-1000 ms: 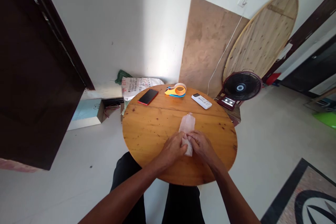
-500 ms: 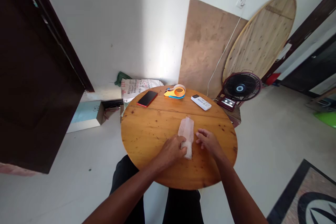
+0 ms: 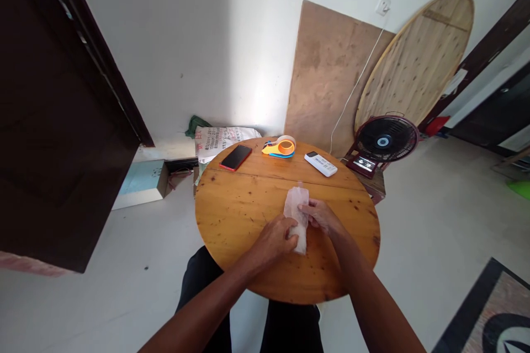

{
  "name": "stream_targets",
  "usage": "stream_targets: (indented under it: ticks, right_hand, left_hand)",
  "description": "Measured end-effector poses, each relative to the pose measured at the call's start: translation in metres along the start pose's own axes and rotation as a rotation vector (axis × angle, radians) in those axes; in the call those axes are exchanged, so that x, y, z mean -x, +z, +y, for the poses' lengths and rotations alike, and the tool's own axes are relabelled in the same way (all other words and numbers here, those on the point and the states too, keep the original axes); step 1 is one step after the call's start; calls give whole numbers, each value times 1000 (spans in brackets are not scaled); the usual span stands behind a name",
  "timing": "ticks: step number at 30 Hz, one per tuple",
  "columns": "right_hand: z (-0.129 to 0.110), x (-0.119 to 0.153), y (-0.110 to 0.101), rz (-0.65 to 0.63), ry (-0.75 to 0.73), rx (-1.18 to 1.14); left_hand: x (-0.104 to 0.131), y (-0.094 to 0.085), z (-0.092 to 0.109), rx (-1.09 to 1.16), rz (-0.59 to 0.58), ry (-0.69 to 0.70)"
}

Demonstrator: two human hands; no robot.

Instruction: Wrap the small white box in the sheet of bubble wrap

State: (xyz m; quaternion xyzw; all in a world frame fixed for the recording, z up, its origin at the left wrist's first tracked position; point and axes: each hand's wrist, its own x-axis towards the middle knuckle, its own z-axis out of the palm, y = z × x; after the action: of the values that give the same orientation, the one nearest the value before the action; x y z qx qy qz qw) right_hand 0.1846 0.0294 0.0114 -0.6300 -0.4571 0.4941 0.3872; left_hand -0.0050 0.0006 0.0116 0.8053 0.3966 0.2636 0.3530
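A thin whitish, translucent wrapping [image 3: 297,198] lies lengthwise on the round wooden table [image 3: 232,204]. Its near part looks thicker and whiter. My left hand [image 3: 278,237] grips the left edge of that near part between thumb and fingers. On the other side, my right hand [image 3: 322,215] has its thumb and fingers closed on the wrapping's right edge, about midway along; its lower fingers are partly hidden.
Along the table's far side are a red-edged phone [image 3: 236,158], an orange and blue tape dispenser [image 3: 280,146] and a white device [image 3: 320,164]. Beyond the right edge stands a fan [image 3: 383,142]. Boards [image 3: 331,71] lean on the wall.
My right hand has moved left onto the wrapping's right edge and taken hold of it. My left hand keeps its grip. The whole view has shifted slightly.
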Motion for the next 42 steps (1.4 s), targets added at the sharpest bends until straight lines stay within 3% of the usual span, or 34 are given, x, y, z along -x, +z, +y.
stream_targets:
  ticks: [11, 21, 30, 37, 42]
  right_hand:
    - [9, -14, 10, 131, -107, 95]
    - [-1, -1, 21, 208, -229, 67]
    - [-9, 25, 20, 117, -358, 45]
    - [-7, 44, 18, 114, -389, 157]
    - [-4, 63, 19, 111, -471, 293]
  left_hand:
    - [2, -6, 5, -66, -63, 15]
    - [0, -10, 14, -138, -67, -36]
    - [1, -3, 7, -45, 12, 13]
    - [10, 10, 5, 60, 160, -181]
    - [15, 17, 2, 75, 299, -209]
